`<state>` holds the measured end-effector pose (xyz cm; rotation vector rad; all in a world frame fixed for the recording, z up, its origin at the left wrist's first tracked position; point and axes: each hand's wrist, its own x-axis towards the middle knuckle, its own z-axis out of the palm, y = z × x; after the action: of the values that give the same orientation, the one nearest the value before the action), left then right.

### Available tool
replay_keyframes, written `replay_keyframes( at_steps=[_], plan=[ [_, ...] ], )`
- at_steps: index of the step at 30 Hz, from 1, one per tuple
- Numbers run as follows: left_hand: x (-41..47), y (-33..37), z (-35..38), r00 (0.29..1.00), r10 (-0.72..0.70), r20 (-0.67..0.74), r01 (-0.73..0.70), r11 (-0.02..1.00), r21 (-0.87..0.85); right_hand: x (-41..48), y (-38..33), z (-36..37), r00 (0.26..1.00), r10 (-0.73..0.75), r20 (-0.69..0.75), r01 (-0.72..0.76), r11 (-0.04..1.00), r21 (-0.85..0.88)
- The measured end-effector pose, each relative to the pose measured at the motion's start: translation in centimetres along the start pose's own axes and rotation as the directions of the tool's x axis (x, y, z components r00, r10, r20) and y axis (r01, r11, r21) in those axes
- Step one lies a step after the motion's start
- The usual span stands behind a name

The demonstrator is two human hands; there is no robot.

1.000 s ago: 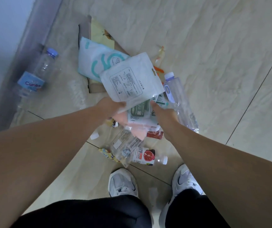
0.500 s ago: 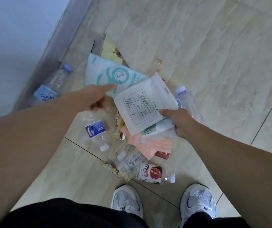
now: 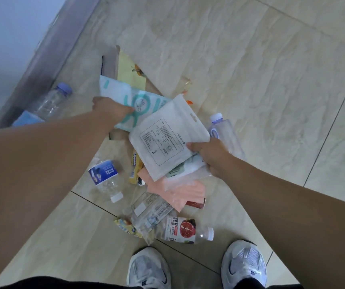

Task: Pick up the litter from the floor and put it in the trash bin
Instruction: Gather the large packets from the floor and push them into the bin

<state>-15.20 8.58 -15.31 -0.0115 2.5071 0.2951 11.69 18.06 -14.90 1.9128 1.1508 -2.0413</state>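
Litter lies scattered on the tiled floor in front of my feet. My right hand grips a stack of flat packets: a white printed pouch on top, a clear bag and a pink sheet under it. My left hand reaches to a white and teal packet lying on a brown envelope, fingers touching its edge. Whether they have closed on it I cannot tell. No trash bin is in view.
Plastic bottles lie around: one by the wall, a blue-labelled one, a clear one behind my right hand, a pomegranate-labelled one near my shoes. Snack wrappers and a clear wrapper lie between. The wall base runs along the left.
My left hand let go of the white pouch and moved up and left to the teal packet. My right hand now holds the stack alone. The view shifted back slightly.
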Motion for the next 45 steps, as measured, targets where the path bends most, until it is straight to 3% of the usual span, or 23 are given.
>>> replay_keyframes(
  at_steps=[6,11,17,24,33,45],
  plan=[
    [-0.7,0.3,-0.2,0.987,0.103,0.125,-0.051,0.930,-0.365,0.3,-0.5,0.4,1.000,-0.017,-0.021,0.016,1.000,-0.019],
    [-5.0,0.4,-5.0,0.986,0.127,0.107,-0.064,0.888,-0.455,-3.8,-2.0,-0.4,1.000,-0.026,0.007,0.026,1.000,0.014],
    [-15.2,-0.1,-14.9,0.990,0.103,0.100,-0.033,0.841,-0.540,-15.8,-5.6,-4.6,0.999,-0.022,-0.027,0.021,0.999,-0.025],
    [-28.6,-0.1,-25.6,0.998,0.039,0.042,-0.012,0.860,-0.510,-31.7,-12.0,-10.9,0.999,-0.038,-0.017,0.038,0.999,-0.003],
    [-43.3,1.0,-38.8,0.987,0.047,0.152,0.036,0.865,-0.501,-50.9,-21.7,-15.5,0.993,-0.114,-0.008,0.114,0.991,0.071],
    [-54.2,2.8,-48.5,0.978,0.150,0.146,-0.050,0.843,-0.535,-63.8,-30.5,-16.9,0.964,-0.266,-0.020,0.264,0.938,0.227]
  ],
)
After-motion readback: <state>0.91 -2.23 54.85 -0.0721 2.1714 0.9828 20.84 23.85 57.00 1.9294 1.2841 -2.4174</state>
